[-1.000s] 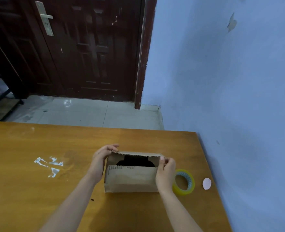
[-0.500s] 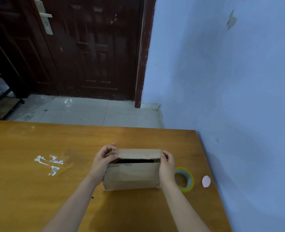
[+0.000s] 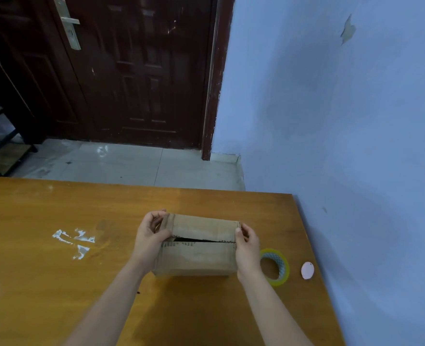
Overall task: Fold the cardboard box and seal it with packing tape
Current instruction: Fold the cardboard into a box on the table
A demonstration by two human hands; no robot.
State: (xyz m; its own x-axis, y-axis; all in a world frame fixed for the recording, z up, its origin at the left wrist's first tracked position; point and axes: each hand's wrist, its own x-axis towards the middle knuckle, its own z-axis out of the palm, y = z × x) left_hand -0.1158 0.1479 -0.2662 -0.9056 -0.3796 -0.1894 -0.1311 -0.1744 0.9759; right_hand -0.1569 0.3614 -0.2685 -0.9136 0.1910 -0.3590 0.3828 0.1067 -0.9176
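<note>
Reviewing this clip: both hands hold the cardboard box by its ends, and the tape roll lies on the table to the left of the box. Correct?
Not quite. In the head view the tape roll lies right of the cardboard box, beside the right hand. The left hand grips the other end.

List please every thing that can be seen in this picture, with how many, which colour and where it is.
cardboard box: one, brown, on the table near its right end, top flaps nearly shut with a dark slit between them
packing tape roll: one, yellowish clear, flat on the table right of the box
small oval disc: one, pale pink, on the table right of the tape roll
tape scraps: a few, whitish, stuck on the table left of the box
table: one, orange-brown wood
door: one, dark brown, behind the table
wall: blue, on the right
left hand: grips the box's left end
right hand: grips the box's right end
</note>
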